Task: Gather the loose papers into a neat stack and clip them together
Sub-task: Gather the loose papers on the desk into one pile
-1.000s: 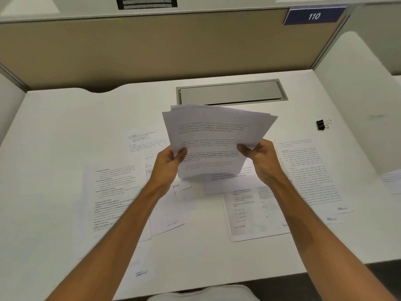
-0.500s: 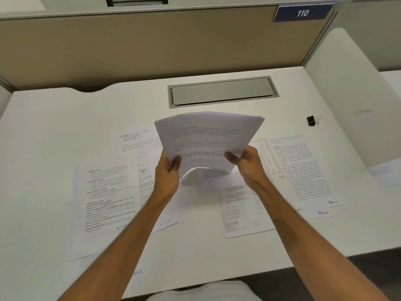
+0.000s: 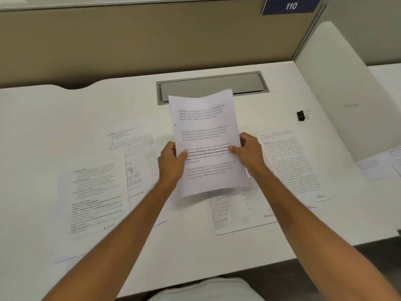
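I hold a stack of printed papers (image 3: 205, 131) upright above the middle of the white desk (image 3: 54, 118), its sheets squared together. My left hand (image 3: 171, 162) grips its left edge and my right hand (image 3: 247, 152) grips its right edge, thumbs on the front page. More loose printed sheets lie flat on the desk: some at the left (image 3: 95, 196), one under the stack (image 3: 234, 211), and others at the right (image 3: 288, 164). A black binder clip (image 3: 302, 115) lies on the desk at the right, apart from both hands.
A grey cable-port lid (image 3: 247, 83) is set into the desk behind the stack. A beige partition (image 3: 152, 40) closes the back and a white divider (image 3: 338, 88) the right side. Further sheets (image 3: 377, 164) lie beyond the divider on the neighbouring desk.
The fanned, sideways bundle has been turned upright and its sheets squared into one even stack. Both hands slid to its side edges and dropped lower toward the desk.
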